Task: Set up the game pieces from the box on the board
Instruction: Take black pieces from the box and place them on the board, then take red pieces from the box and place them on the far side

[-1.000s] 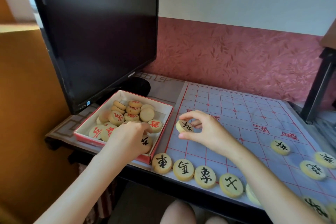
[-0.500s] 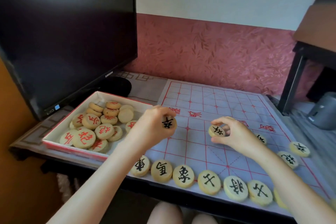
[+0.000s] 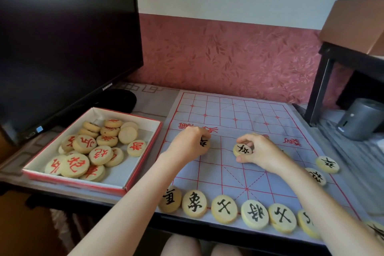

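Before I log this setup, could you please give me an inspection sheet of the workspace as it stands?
Surface: dark table with a printed board sheet lying flat on it.
Job's things: red-edged box left of the board, holding red-marked pieces; a row of black-marked pieces along the near board edge, a few more at the right edge.
Clutter: grey cylinder at far right.
Hands: left hand holds a black-marked piece low over the board; right hand pinches another.
Cables: nothing seen.
Surroundings: dark monitor behind the box, patterned red wall, cardboard box on a black stand.
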A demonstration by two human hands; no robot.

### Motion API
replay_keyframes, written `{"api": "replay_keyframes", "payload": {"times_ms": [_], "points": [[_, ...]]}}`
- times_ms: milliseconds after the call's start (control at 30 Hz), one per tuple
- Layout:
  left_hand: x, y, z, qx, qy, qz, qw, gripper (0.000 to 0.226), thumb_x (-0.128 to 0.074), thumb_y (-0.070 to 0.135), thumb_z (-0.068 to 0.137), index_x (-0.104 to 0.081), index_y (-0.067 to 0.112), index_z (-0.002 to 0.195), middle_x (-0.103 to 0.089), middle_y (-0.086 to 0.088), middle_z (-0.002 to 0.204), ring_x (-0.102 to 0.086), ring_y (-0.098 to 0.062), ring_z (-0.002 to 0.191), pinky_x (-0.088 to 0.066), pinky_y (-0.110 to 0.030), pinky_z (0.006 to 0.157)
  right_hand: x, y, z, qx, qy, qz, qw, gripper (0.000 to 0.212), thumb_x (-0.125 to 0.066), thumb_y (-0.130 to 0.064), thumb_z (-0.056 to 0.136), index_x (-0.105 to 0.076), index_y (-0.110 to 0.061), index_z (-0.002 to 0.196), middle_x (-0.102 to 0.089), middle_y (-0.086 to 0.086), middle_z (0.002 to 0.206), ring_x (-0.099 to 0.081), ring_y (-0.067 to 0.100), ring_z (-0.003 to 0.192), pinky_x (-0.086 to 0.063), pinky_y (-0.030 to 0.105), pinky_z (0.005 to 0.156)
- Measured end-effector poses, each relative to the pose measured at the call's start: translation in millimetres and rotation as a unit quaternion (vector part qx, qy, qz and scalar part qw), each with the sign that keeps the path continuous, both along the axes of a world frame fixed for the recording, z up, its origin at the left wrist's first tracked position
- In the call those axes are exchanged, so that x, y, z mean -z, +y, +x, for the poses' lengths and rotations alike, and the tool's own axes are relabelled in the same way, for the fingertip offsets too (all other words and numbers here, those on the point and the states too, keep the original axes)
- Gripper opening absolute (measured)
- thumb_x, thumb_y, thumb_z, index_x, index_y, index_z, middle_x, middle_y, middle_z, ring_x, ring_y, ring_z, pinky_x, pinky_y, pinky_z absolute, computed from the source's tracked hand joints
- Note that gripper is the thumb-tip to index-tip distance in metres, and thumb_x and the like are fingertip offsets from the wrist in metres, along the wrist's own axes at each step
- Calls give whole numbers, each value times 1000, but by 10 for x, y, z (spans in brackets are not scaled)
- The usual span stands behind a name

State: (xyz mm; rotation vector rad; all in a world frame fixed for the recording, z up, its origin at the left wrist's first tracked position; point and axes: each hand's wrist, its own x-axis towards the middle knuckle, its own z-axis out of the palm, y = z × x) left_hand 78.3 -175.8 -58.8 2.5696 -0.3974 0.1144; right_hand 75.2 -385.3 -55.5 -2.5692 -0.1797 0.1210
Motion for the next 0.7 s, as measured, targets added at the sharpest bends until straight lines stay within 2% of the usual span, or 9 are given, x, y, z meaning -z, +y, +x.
{"api": "replay_keyframes", "payload": {"times_ms": [133,267,400,533,633,700], "points": [[41,23,-8,-6,-6,-21,1000,38,-56,21,85,-57,18,123,-61,-3,122,-56,-18,112,-48,-29,91,21,2,-31,6,7,11,1000,58,-82,-25,67,-57,-23,120,-55,-4,111,-53,15,107,-49,35,89],[48,72,-44,-1,0,-39,999,42,-61,27,83,-56,20,124,-56,-1,128,-50,-17,117,-42,-28,95,-18,41,-110,-6,-14,7,1000,61,-77,-31,73,-51,-23,128,-51,-6,119,-48,13,117,-39,32,101],[-28,203,-144,-15,-18,-75,997,39,-66,34,80,-60,23,117,-57,1,127,-54,-18,113,-45,-32,93,-144,210,-195,-39,-53,16,998,50,-68,-33,83,-49,-27,129,-43,-13,116,-42,6,113,-33,25,95],[-108,512,-307,-34,-37,-73,996,32,-63,28,84,-61,23,115,-58,2,127,-52,-14,117,-37,-23,96,-214,553,-254,-102,-65,39,992,43,-65,-33,84,-53,-29,126,-53,-14,123,-47,1,116,-36,25,102],[-194,883,-486,-77,-54,-74,993,32,-65,27,82,-62,24,114,-61,4,122,-54,-12,114,-34,-14,90,-211,894,-277,-149,-64,64,985,47,-66,-32,83,-51,-32,127,-56,-13,124,-49,0,115,-38,27,104],[-261,1146,-620,-118,-55,-68,989,35,-66,27,81,-62,27,116,-60,6,122,-54,-12,113,-35,-17,88,-221,1141,-294,-180,-64,65,979,46,-66,-32,83,-50,-32,127,-56,-12,126,-49,1,117,-38,28,104]]}}
